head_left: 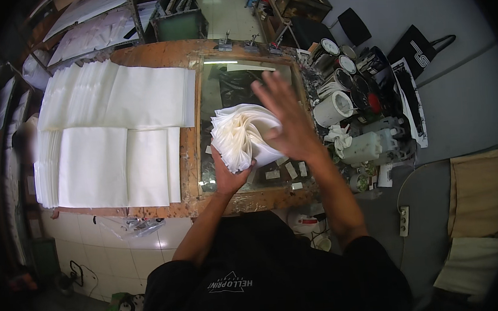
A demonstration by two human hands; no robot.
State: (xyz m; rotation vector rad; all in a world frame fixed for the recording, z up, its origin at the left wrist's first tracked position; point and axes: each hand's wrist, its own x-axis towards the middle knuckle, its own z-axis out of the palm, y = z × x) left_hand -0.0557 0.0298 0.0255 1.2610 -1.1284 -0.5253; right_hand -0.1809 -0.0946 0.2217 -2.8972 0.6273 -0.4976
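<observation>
A: Paint-marked workroom here, and a wooden table (167, 56) with a glass panel (212, 80) let into it, right below the fingers!

B: And over that glass, the bundle of white sheets (245, 135), bent into a thick curl between the two hands. Which one's nearer?

A: The left hand (231, 178), no contest: its fingers are closed round the bundle's lower left edge, thumb on the near side.

B: And the right hand (293, 120)?

A: Fingers spread wide, pointing away from the body, a little blurred. The bundle lies just left of that palm. Are they touching? From here I can't tell.

B: What about its long axis?

A: Hard to call, curled like that! The fanned edges face the left fingers, and the smooth bend bulges toward the right palm.

B: Anything further out?

A: Well left of the left fingers, two rows of white sheets, a front row (91, 166) and a back row (144, 96). Beyond the right fingers, to their right, a white tub (333, 108) among the cans.
</observation>
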